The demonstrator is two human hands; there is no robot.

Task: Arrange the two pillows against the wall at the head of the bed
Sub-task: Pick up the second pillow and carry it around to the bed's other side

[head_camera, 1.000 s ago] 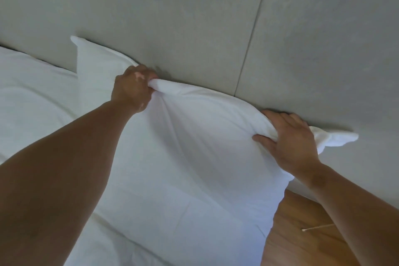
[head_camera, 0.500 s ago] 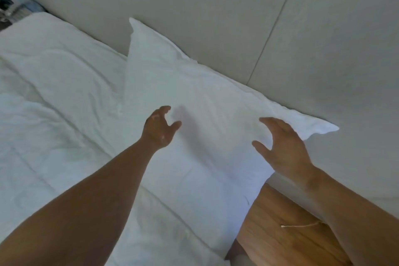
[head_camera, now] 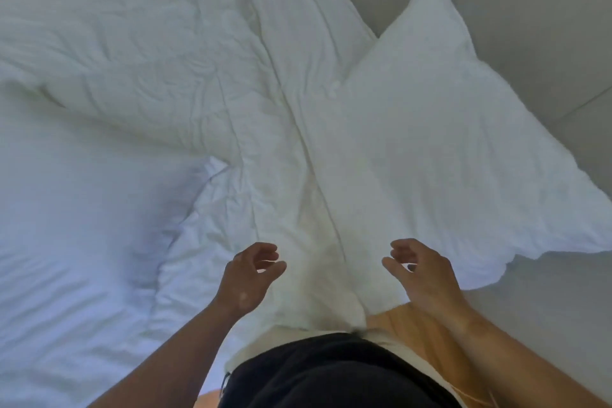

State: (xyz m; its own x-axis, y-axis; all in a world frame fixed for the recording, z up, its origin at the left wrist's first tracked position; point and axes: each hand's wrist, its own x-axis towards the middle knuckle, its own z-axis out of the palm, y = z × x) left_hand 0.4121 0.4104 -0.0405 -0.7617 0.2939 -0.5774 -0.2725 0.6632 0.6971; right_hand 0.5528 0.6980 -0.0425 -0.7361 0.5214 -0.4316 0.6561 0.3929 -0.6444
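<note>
One white pillow (head_camera: pixel 443 129) leans against the grey wall (head_camera: pixel 516 7) at the right, with a corner pointing up. My left hand (head_camera: pixel 248 275) and my right hand (head_camera: pixel 420 272) hover low in the view, apart from the pillow. Both have loosely curled, spread fingers and hold nothing. A smooth white bulky shape (head_camera: pixel 66 242) lies on the bed at the lower left; I cannot tell whether it is the second pillow or bedding.
A crumpled white duvet (head_camera: pixel 139 53) covers the upper left of the bed, and a folded strip of it (head_camera: pixel 298 149) runs down the middle toward me. An orange wooden surface (head_camera: pixel 404 321) shows below my right hand. My dark clothing (head_camera: pixel 331 374) fills the bottom.
Both hands have let go of the pillow's top edge and pulled back toward my body. The view has swung left and down, so more of the bed shows.
</note>
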